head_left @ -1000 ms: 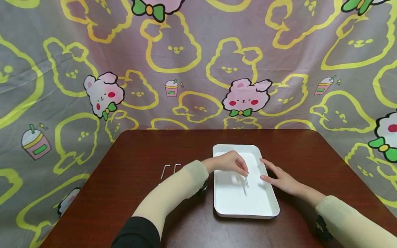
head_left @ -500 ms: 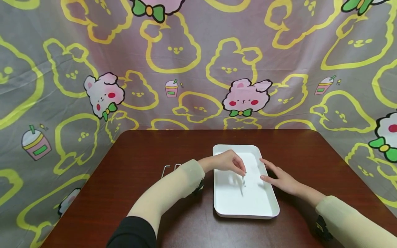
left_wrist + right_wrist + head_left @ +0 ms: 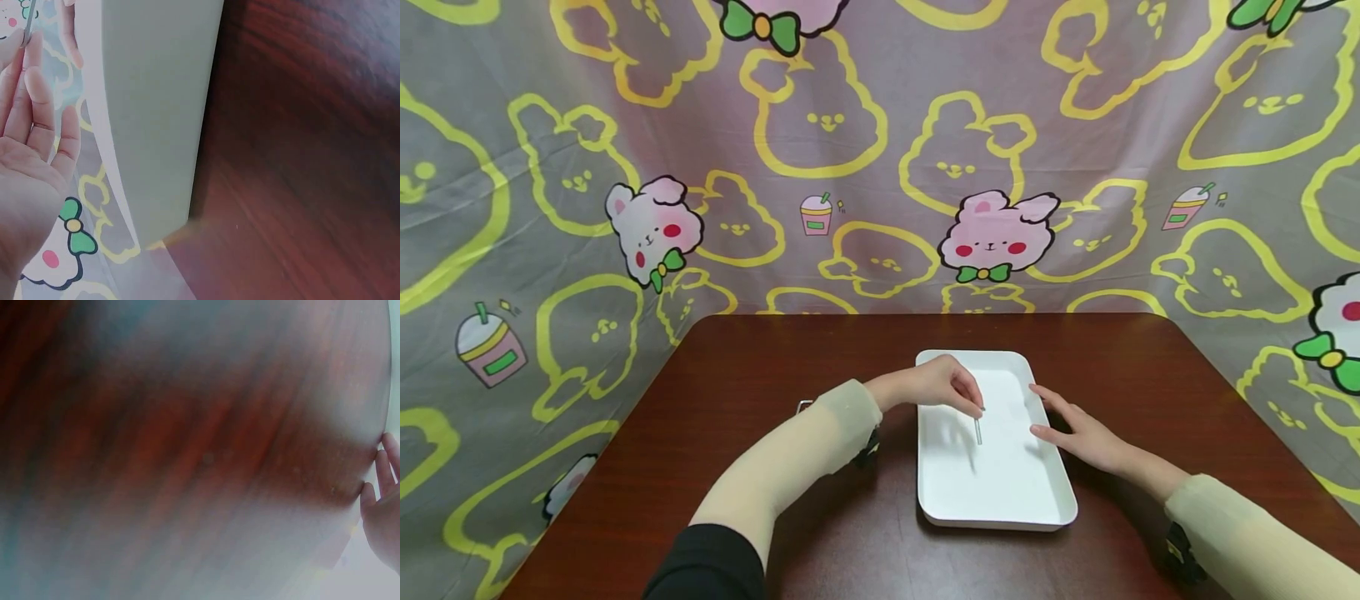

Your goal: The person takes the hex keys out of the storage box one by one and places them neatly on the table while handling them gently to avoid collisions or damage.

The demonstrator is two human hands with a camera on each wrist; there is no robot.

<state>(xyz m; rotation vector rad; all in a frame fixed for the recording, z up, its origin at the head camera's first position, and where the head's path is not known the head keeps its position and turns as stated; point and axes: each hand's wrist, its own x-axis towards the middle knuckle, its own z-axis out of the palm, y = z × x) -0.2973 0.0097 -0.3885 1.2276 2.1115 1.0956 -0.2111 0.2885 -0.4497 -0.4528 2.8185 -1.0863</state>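
My left hand (image 3: 942, 387) pinches a thin silver hex key (image 3: 978, 431) between thumb and fingertips. The key hangs downward over the white rectangular tray (image 3: 985, 492), its short end near the fingertips. In the left wrist view the left hand (image 3: 31, 137) shows palm side, with the hex key (image 3: 29, 24) at the top edge. At the tray's right side, my right hand (image 3: 1082, 435) touches the rim with spread, mostly straight fingers and thumb. The right wrist view catches this right hand (image 3: 382, 515) at its right edge, fingertips against the tray's wall.
Another bent metal key (image 3: 804, 406) lies on the brown table (image 3: 850, 550), mostly hidden behind the left sleeve (image 3: 797, 450). A patterned cloth (image 3: 880, 167) with bear and rabbit drawings surrounds the table at the back and sides.
My left hand has drifted left and slightly away from me with the hex key. The left sleeve now covers more of the keys on the table. The right hand stays put.
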